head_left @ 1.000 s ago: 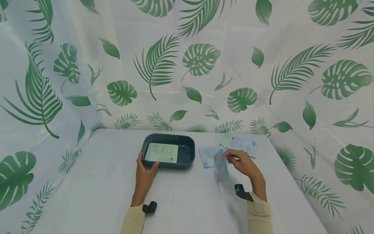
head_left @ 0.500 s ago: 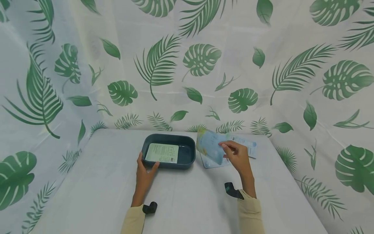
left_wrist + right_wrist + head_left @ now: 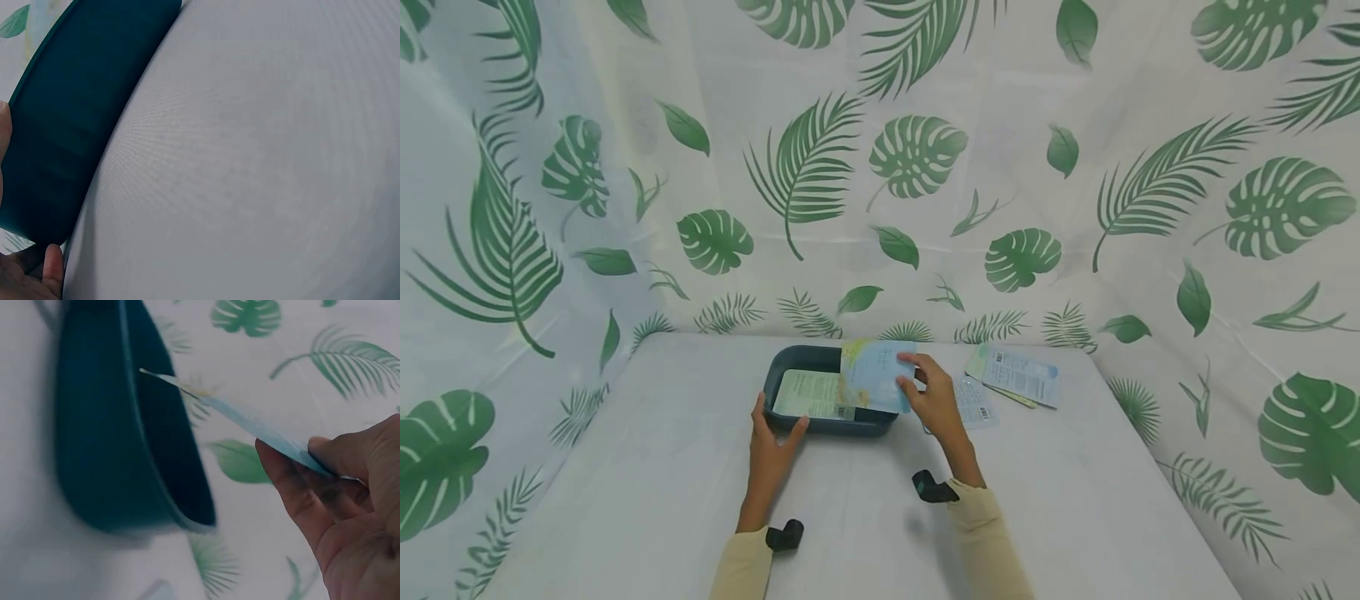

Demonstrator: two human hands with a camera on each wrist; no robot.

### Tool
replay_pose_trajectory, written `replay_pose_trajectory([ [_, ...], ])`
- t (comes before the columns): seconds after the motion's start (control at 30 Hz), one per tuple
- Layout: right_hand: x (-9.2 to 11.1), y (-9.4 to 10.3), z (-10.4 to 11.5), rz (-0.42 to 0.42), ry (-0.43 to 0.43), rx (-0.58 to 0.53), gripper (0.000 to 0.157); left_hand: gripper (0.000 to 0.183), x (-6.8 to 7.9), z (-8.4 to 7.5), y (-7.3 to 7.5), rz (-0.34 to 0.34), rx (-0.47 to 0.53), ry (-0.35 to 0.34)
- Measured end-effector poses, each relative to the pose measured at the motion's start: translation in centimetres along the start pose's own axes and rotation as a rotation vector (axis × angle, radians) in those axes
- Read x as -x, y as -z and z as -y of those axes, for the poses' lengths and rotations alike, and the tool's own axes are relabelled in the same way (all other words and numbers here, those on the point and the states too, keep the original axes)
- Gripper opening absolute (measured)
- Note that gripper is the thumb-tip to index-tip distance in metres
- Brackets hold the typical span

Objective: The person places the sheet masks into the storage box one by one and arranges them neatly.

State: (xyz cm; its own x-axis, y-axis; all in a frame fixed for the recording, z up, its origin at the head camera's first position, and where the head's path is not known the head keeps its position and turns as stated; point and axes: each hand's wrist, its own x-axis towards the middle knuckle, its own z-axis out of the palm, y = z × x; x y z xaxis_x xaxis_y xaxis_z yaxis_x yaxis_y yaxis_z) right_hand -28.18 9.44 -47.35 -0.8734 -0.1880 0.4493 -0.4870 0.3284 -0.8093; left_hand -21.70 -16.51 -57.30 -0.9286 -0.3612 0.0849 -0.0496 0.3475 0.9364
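Note:
In the head view a dark blue oblong tub (image 3: 790, 357) stands on the table, with a pale green printed packet (image 3: 805, 393) lying inside. My left hand (image 3: 772, 454) holds the tub's near left corner, thumb at the front rim and fingers along the left side. My right hand (image 3: 931, 396) pinches a flat light-blue packet (image 3: 877, 375) by its right edge, thumb against fingers. This packet overlaps the right half of the tub and hides that part of its inside. In the right wrist view its far tip (image 3: 150, 374) reaches over the tub's rim.
Right of the tub, a light-blue packet (image 3: 973, 404) lies on the white table (image 3: 850, 517). Farther back on the right, several overlapping packets (image 3: 1026, 373) lie in a loose pile. A leaf-printed curtain (image 3: 820, 275) closes off the back and sides.
My right hand has lifted the light-blue packet from the packets on the right and carried it left over the tub, turning its printed face into view. My left hand has stayed on the tub.

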Motion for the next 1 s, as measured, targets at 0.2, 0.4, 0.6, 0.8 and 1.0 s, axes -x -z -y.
replay_pose_trajectory([
  [0.2,0.5,-4.0,-1.8,0.046,-0.069,0.096,0.036,0.098,0.2,0.4,-0.1,0.003,0.006,-0.012],
  [0.4,0.4,-5.9,-2.5,0.076,-0.161,0.207,0.047,0.097,0.0,0.8,-0.2,-0.003,0.006,-0.022],
  [0.6,-1.2,-6.5,-1.5,0.169,-0.298,0.334,0.07,0.097,-0.5,0.4,0.0,-0.013,0.017,-0.024],
  [0.8,-1.8,-7.1,-0.9,0.244,-0.455,0.446,0.067,0.099,-0.3,0.5,-0.1,0.016,0.021,-0.001],
  [1.0,-1.7,-7.8,-0.7,0.244,-0.458,0.507,0.043,0.099,-0.3,0.8,-0.1,0.003,0.019,-0.014],
])
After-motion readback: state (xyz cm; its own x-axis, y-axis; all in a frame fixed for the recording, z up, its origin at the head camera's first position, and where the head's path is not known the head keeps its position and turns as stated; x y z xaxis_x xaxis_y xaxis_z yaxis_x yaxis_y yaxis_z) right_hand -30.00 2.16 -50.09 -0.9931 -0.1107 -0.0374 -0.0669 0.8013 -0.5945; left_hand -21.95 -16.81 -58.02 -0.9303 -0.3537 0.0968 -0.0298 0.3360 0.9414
